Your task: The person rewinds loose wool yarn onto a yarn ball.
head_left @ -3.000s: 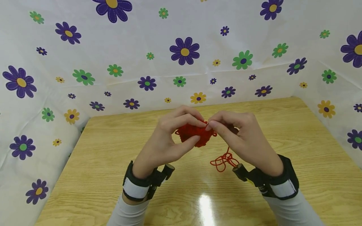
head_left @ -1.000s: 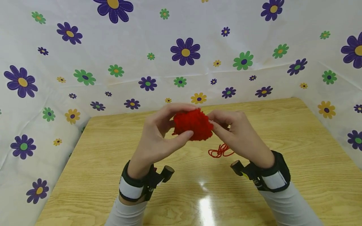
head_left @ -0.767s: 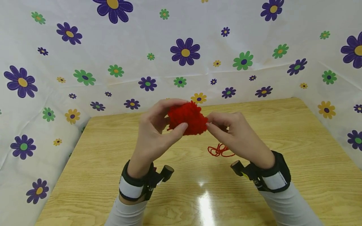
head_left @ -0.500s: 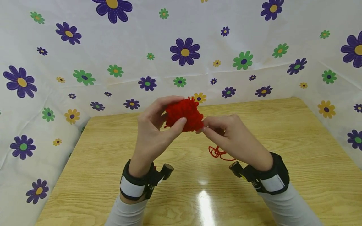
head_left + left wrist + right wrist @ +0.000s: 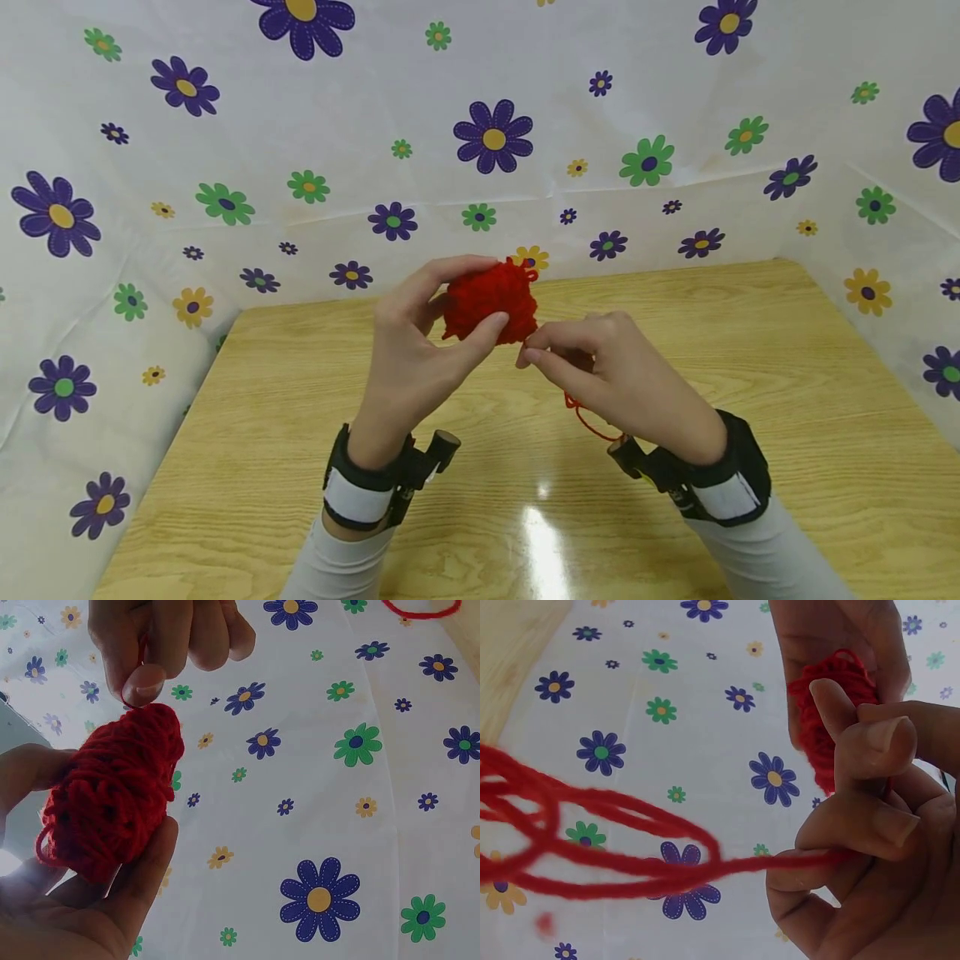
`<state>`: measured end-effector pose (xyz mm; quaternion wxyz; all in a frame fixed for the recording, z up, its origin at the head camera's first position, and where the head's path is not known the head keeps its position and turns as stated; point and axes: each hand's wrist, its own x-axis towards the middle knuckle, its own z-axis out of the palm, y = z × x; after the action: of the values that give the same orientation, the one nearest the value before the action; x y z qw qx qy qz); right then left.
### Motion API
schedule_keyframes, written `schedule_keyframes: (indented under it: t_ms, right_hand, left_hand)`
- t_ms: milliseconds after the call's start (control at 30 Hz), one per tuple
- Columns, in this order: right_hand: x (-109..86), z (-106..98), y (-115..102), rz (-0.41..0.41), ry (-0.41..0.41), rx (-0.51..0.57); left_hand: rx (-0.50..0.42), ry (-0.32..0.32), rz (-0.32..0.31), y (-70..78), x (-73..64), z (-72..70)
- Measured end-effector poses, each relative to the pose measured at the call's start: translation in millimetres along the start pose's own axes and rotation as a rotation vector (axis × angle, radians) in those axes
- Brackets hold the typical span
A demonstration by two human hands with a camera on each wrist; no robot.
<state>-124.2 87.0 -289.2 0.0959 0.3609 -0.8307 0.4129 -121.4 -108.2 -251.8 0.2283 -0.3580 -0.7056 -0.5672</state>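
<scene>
My left hand (image 5: 420, 342) holds a bundle of wound red yarn (image 5: 487, 300) up over the table, thumb on the near face and fingers behind it. In the left wrist view the bundle (image 5: 112, 787) is thick and oblong, with small loops sticking out at its ends. At its lower right corner in the head view, my right hand (image 5: 607, 371) pinches the yarn strand between thumb and forefinger. Through the curled fingers of that hand runs the loose strand (image 5: 780, 862), which trails off in tangled loops (image 5: 630, 877). Part of these loops is hidden behind the right hand in the head view.
A light wood table (image 5: 300, 417) lies below both hands. Behind and at the sides hangs a white cloth (image 5: 337, 150) printed with purple, green and yellow flowers. Each wrist wears a black strap with a small camera mount (image 5: 431, 462).
The bundle has risen and turned in my left hand, showing more of its face. My right hand has moved from its upper edge down to its lower right corner, then slightly away.
</scene>
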Motion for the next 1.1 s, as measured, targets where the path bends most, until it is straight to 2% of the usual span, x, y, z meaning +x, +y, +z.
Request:
schedule_keyframes:
  t_ms: [133,267,433,533,800,967,1100]
  right_hand:
    - [-0.4,-1,-4,-0.019,0.001,0.017]
    - [-0.3,-5,-17,-0.037,0.011,0.035]
    - [0.6,-13,-36,-0.032,0.019,0.064]
    - [0.0,-16,-40,-0.037,0.024,0.084]
    - [-4.6,-23,-40,-0.067,0.09,0.209]
    - [-5.1,-26,-39,-0.06,0.153,0.207]
    - [-5.2,-27,-38,-0.047,0.171,0.199]
  left_hand:
    - [0.08,-0.029,0.041,-0.6,0.4,1.9]
    - [0.153,-0.067,0.072,-0.5,0.9,4.2]
    - [0.209,-0.131,0.088,-1.0,0.3,5.2]
    - [0.227,-0.179,0.093,-1.6,0.3,5.7]
    - [0.259,-0.318,0.05,-2.5,-0.2,8.7]
    - [0.213,-0.379,0.007,-3.3,-0.7,9.2]
    - [0.183,-0.408,-0.004,-3.3,-1.2,9.4]
